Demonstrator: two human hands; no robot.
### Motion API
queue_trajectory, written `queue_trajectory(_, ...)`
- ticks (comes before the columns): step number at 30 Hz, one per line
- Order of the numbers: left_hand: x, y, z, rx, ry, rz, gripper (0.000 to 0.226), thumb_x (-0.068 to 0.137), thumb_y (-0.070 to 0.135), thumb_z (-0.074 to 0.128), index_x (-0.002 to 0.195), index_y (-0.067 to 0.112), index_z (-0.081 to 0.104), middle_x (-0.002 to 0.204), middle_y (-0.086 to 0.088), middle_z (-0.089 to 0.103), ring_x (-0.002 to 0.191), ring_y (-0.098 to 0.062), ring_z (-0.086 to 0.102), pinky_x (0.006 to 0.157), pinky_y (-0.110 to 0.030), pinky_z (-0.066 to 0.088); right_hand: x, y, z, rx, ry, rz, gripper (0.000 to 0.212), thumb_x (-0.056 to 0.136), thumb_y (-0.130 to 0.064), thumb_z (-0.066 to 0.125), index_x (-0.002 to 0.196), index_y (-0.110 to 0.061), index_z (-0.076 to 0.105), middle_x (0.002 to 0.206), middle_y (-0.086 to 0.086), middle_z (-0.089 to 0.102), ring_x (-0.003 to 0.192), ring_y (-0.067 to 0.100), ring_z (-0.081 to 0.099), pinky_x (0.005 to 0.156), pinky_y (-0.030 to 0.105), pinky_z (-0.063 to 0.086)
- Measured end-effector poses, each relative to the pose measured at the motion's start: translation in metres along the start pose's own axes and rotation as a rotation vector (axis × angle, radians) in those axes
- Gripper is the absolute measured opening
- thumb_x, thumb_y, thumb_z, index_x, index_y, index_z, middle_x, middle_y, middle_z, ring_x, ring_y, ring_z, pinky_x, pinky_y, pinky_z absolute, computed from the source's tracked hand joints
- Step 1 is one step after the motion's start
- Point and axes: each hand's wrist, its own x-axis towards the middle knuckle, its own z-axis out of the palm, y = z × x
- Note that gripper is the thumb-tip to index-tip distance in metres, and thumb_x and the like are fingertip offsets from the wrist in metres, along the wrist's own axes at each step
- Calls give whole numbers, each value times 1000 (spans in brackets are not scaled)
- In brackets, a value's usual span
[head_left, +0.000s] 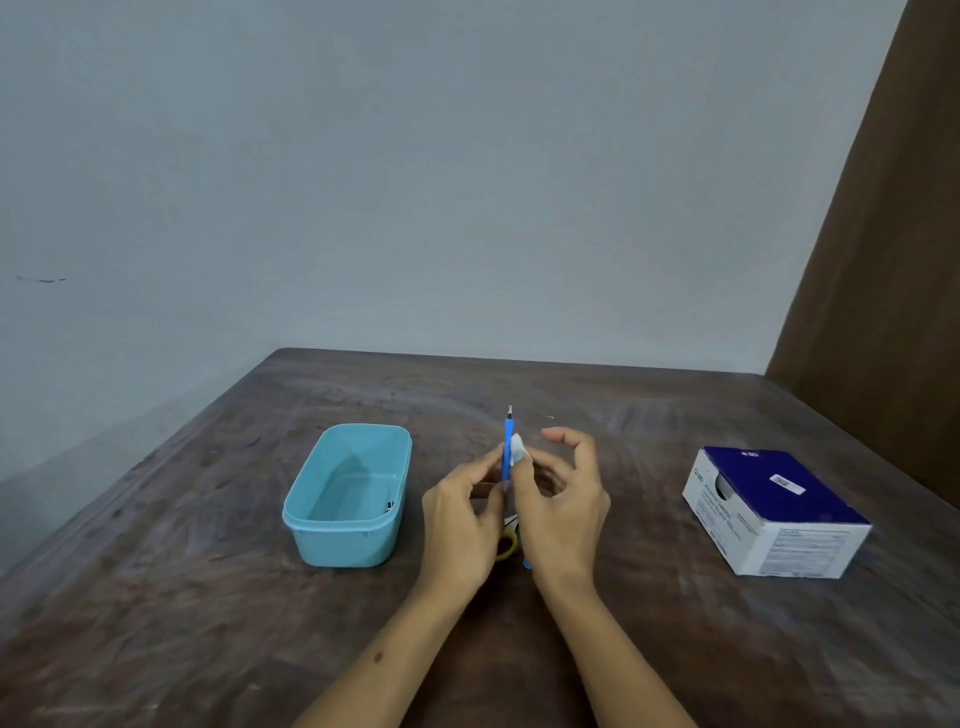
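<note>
1. Clearly, the work in hand is wiping down a slim blue tool. It stands upright in the air to the right of the teal tub, with its small metal tip pointing up and away from the person.
2. The left hand pinches the tool low on its shaft, probably so that the upper length stays bare for cleaning.
3. The right hand presses a white swab against the shaft's right side, held between thumb and a finger. Its forefinger is lifted clear, so the two hands are close together and meet at the tool.
4. On the table, right of the tub and beneath the hands, lies a yellow-handled item. It looks like scissors, likely waiting its turn.
5. A small dark object sits in the tub's near right corner; the tub seems to be where finished pieces go.
6. Farther right of the tub, beyond both hands, a blue-and-white box stands within easy reach, presumably the source of the swabs.
</note>
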Motion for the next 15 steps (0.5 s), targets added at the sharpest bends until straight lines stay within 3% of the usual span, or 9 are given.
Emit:
queue_trajectory(3, 0, 2, -2, -19, -22, 8, 51, 80, -9, 61, 122, 21, 61, 98, 1, 70, 86, -1, 66, 71, -4, 47, -3, -1, -1, -41, -21, -57, 20, 85, -5, 59, 99, -19, 55, 72, -11, 73, 51, 6, 62, 52, 23, 50)
queue_trajectory(6, 0, 4, -2, -26, -10, 12, 51, 80, -11, 58, 119, 20, 62, 97, 3, 71, 89, 1, 64, 72, -4, 47, -3, -1, -2, -33, -37, -76, 19, 84, -4, 65, 99, -15, 58, 78, -12, 73, 64, -1, 66, 57, 12, 48)
queue_trajectory(8, 1, 4, -2, -31, 12, -2, 45, 80, -8, 59, 115, 20, 65, 96, 4, 72, 85, -1, 66, 73, -12, 53, -2, 1, -2, -23, -53, -64, 19, 80, -2, 70, 95, -12, 63, 81, -14, 72, 76, -6, 67, 63, 8, 48)
queue_trajectory(11, 2, 1, -1, -47, 32, -20, 42, 81, -5, 60, 111, 23, 67, 97, 2, 72, 85, -5, 68, 76, -27, 57, -2, 5, 0, -27, -53, -48, 15, 77, -1, 72, 84, -13, 69, 77, -13, 71, 74, -6, 66, 63, 5, 46)
queue_trajectory(15, 3, 2, -2, -70, 22, -33, 44, 83, -4, 59, 113, 28, 66, 102, 4, 72, 89, -6, 68, 78, -28, 57, -2, 11, 3, -75, -38, -51, 12, 79, -10, 72, 81, -22, 73, 78, -9, 68, 71, -3, 63, 62, 6, 44)
